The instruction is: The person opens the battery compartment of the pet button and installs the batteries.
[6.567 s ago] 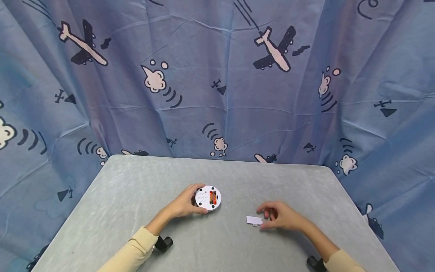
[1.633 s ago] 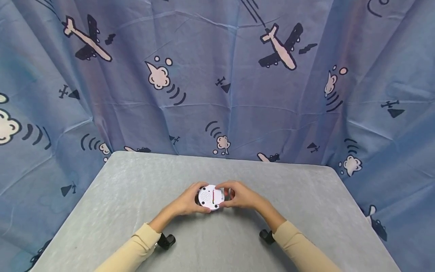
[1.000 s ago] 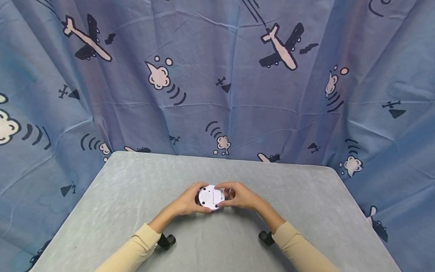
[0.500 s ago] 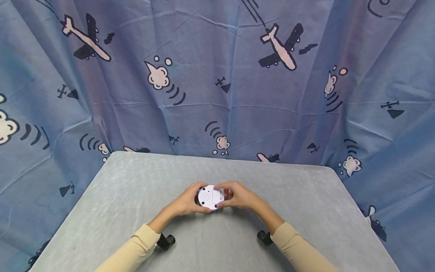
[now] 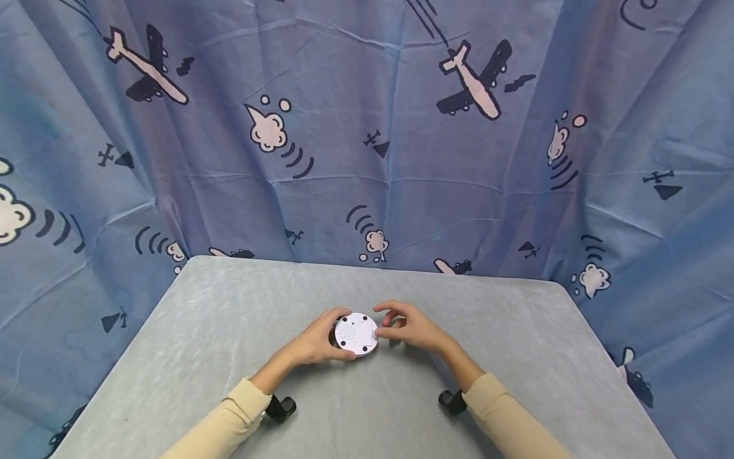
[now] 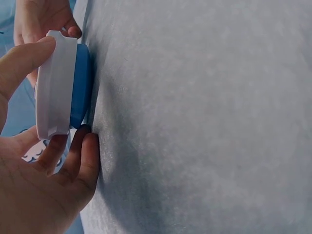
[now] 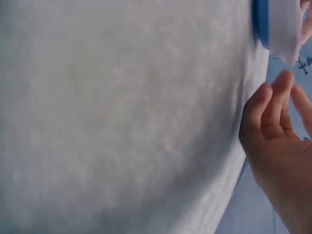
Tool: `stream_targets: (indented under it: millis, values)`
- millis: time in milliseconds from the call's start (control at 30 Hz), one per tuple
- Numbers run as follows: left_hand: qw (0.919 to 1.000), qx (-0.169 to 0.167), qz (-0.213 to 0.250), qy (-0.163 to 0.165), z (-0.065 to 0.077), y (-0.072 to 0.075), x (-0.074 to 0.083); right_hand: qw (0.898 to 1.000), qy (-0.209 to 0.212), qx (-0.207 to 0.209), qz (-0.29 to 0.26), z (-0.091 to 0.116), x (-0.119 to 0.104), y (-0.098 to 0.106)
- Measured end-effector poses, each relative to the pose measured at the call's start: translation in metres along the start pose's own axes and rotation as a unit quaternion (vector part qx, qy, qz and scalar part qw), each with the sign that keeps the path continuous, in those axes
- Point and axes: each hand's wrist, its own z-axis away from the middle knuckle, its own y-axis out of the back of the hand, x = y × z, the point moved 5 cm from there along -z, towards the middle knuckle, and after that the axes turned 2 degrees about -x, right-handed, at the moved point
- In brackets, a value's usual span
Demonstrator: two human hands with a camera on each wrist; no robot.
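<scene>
A round white battery-powered device lies bottom up near the middle of the table, its speaker holes and dark feet showing. Its underside, by the left wrist view, is a blue part facing the tabletop. My left hand grips the rim from the left, thumb in front and fingers behind. The white battery cover sits flush in the device, with no batteries visible. At the right rim is my right hand, fingers loosely bent and holding nothing; its thumb tip is at the cover's edge, but whether it touches I cannot tell.
A grey cloth-like surface covers the table. Behind it hangs a blue curtain printed with planes and clouds. Black wrist cameras sit below both forearms, close to the tabletop.
Earlier the right hand was by the loose cover, with batteries exposed; it brought the cover onto the device. The gap has closed, and the right hand's fingers have just come off the rim.
</scene>
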Motion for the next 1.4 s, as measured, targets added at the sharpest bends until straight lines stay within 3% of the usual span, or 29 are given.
stream_targets:
  millis: [133, 400, 933, 1300, 1400]
  values:
    - [1.0000, -0.002, -0.005, 0.002, 0.000, 0.000, -0.002, 0.999, -0.017, -0.023, -0.045, -0.004, 0.006, -0.003]
    - [1.0000, 0.000, -0.005, 0.000, 0.000, 0.001, 0.000, 0.995, -0.053, -0.046, -0.071, -0.012, 0.011, -0.005]
    - [0.9999, 0.003, -0.005, -0.009, 0.003, 0.000, 0.002, 0.981, -0.096, -0.040, -0.165, -0.014, 0.018, -0.010]
    - [1.0000, 0.006, 0.002, -0.006, 0.003, 0.001, 0.000, 0.990, -0.070, -0.003, -0.121, -0.013, 0.012, -0.013]
    - [0.9999, 0.007, 0.004, -0.013, 0.003, 0.000, 0.002, 0.993, -0.057, -0.012, -0.106, -0.011, 0.009, -0.013]
